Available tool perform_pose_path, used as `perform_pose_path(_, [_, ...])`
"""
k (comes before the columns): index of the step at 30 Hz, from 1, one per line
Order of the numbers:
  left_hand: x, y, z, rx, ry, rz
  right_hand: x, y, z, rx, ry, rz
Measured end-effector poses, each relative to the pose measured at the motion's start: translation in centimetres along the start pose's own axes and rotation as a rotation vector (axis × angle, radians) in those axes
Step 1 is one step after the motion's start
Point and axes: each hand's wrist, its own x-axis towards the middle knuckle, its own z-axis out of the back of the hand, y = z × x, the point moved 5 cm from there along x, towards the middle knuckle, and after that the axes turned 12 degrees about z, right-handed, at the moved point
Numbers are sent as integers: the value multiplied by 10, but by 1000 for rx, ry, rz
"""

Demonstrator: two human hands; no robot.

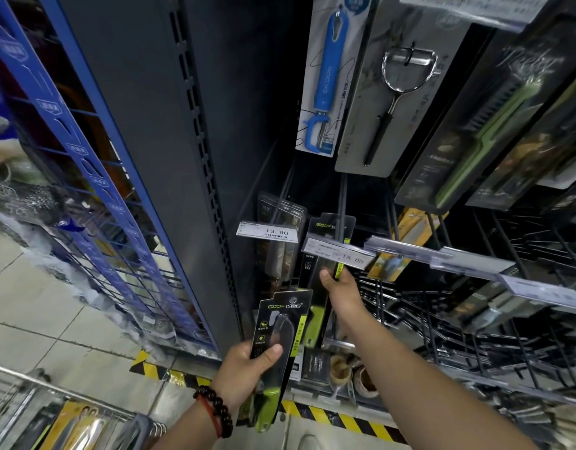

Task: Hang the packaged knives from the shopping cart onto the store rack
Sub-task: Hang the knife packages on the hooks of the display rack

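My left hand [250, 368] grips a black packaged knife [280, 332] with a green handle, held upright below the rack, thumb across its front. My right hand [340, 287] reaches up and pinches the middle of a second black and green knife package [328, 232], whose top sits at a rack hook [343, 203] behind a price tag reading 15.00. Whether the package hangs fully on the hook I cannot tell. The shopping cart [17, 391] shows at the bottom left with yellow knife packages [72, 423] inside.
Another hook to the left holds clear packages [280, 222] with a 13.90 tag. Peelers [325, 76] hang above. Bare wire hooks [475, 319] fill the right side. A dark upright post [169, 157] and a blue wire rack [85, 157] stand at the left. Yellow-black floor tape [328, 414] runs below.
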Motion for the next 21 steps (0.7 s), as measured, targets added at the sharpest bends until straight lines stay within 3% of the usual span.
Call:
perform_pose_path(4, [1, -1, -4, 14, 6, -11, 11, 16, 3, -118, 65, 1])
perform_pose_path(10, [9, -6, -19, 116, 35, -2, -9, 0, 24, -301, -18, -3])
perform_pose_path(16, [22, -8, -36, 39, 109, 44, -105, -67, 12, 28, 169, -164])
perform_pose_path(21, [20, -12, -58, -107, 224, 162, -133, -67, 4, 44, 140, 4])
